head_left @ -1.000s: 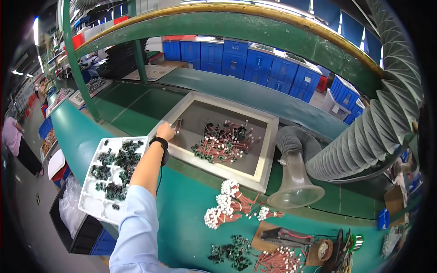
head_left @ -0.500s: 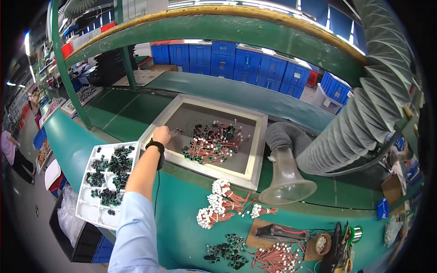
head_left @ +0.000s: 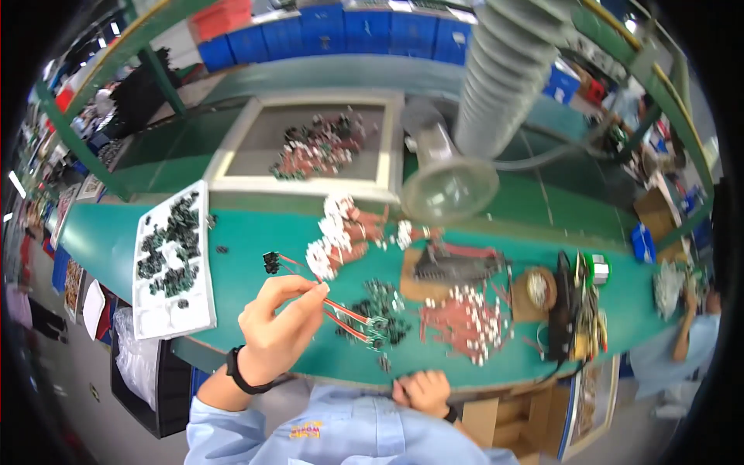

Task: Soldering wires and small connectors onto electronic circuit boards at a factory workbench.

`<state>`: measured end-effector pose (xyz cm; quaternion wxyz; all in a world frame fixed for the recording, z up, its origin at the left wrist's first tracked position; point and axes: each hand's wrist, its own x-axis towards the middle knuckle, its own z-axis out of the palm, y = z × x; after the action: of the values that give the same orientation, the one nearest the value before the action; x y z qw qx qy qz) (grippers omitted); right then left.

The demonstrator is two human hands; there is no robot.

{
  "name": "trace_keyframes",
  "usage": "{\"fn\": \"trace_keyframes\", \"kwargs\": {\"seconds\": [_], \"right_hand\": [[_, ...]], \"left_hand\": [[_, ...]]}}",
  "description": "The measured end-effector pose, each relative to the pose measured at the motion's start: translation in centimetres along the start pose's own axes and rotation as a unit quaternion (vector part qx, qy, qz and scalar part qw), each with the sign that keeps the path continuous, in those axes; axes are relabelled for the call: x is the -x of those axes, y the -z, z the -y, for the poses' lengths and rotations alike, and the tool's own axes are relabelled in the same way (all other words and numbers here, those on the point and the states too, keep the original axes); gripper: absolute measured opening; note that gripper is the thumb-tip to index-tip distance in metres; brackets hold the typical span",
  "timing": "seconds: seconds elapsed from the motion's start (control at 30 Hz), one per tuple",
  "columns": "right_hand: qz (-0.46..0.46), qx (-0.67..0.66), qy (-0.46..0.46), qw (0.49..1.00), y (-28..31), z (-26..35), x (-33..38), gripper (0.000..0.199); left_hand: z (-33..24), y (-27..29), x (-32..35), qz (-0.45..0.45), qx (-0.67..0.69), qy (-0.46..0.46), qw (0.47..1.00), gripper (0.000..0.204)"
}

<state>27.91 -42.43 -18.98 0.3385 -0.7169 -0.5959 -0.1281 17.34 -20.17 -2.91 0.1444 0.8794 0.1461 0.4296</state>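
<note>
your left hand [head_left: 283, 325] is raised above the green bench [head_left: 101, 229], thumb and forefinger pinched on a few thin red leads [head_left: 346, 310]. those leads are what you're working with: they hang across the front of your body, with a black piece [head_left: 271, 263] sticking out beyond the fingers on one side and green-tipped ends [head_left: 377, 329] on the other. whether that is one part or several side by side, you can't tell from here.

keep the pinch on the wire, near the middle, so neither end drags the other round; leads this thin probably twist easily. hold just firmly enough to stop them sliding, since a hard squeeze could kink them. the green-tipped ends show right over the heap of green-and-black parts [head_left: 385, 298], and contact is unclear, so lift them well free to avoid snagging.

your right hand [head_left: 425, 391] is by the bench's front edge, fingers curled; you can't tell if they hold anything. if you need to steady the far end, bring it up under the green tips rather than tugging the black end. mind the loose red wires [head_left: 465, 322] to the right, and keep your sleeve off the white tray [head_left: 198, 314] on your left.
</note>
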Motion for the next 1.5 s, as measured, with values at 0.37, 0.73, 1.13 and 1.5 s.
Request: {"fn": "trace_keyframes", "kwargs": {"seconds": [0.37, 0.73, 1.13, 1.5], "right_hand": [[-0.037, -0.395, -0.114, 0.911, 10.2, 3.9, -6.7, 0.066], [-0.018, -0.429, -0.098, 0.898, 11.6, 5.1, -4.7, 0.046], [0.004, -0.674, -0.33, 0.661, 12.7, 4.2, -6.0, 0.04], [0.125, -0.67, -0.26, 0.684, 11.5, 2.1, -7.5, 0.034]], "left_hand": [[-6.0, -2.3, 5.0, 0.044, 0.124, -0.046, 0.99, 0.038], [-6.3, 0.1, 6.5, 0.07, 0.102, -0.137, 0.983, 0.031], [-5.9, -2.0, 5.8, 0.183, 0.417, -0.096, 0.885, 0.022], [-4.1, -3.8, 5.5, 0.257, 0.586, 0.13, 0.758, 0.015]]}}
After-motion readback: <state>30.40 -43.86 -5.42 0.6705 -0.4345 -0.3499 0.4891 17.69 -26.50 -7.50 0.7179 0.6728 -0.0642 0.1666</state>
